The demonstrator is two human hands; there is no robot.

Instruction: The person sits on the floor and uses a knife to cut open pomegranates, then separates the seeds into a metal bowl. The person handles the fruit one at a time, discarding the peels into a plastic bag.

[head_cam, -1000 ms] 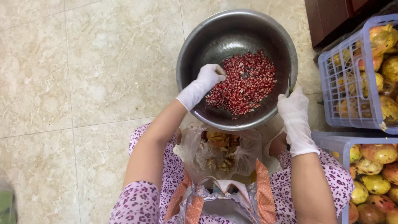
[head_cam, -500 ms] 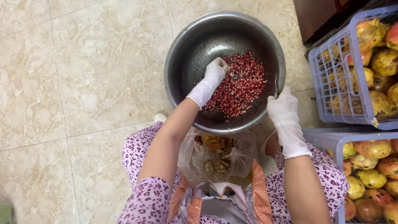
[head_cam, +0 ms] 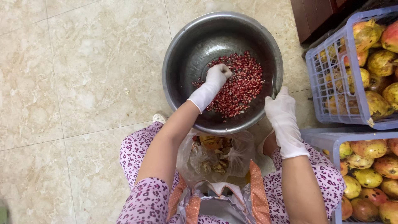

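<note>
Nearest the camera, below the steel bowl (head_cam: 182,54), a clear plastic bag (head_cam: 215,155) of peel scraps sits between the person's knees, its upper edge just under the bowl's near rim. The person wears a purple spotted garment with an orange-trimmed apron.

The right hand (head_cam: 282,118), in a white glove, rests at the bowl's near right rim with fingers loosely spread and pointing up along the edge; its grip looks open and empty, though whether the fingertips press on the rim is hard to tell from this angle.

The left hand (head_cam: 214,81), also gloved white, reaches inside the bowl with its fingers curled in a closed grip at the left edge of the pomegranate seeds (head_cam: 242,89). It may pinch a few seeds, but the glove hides this. The seeds lie in a red heap on the bowl's floor, towards its right and near side.

The bowl stands on a beige tiled floor (head_cam: 83,83). Right of the bowl are two lilac plastic baskets (head_cam: 321,79) holding yellow-red pomegranates (head_cam: 375,62), one beside the bowl, the other nearer the person.
</note>
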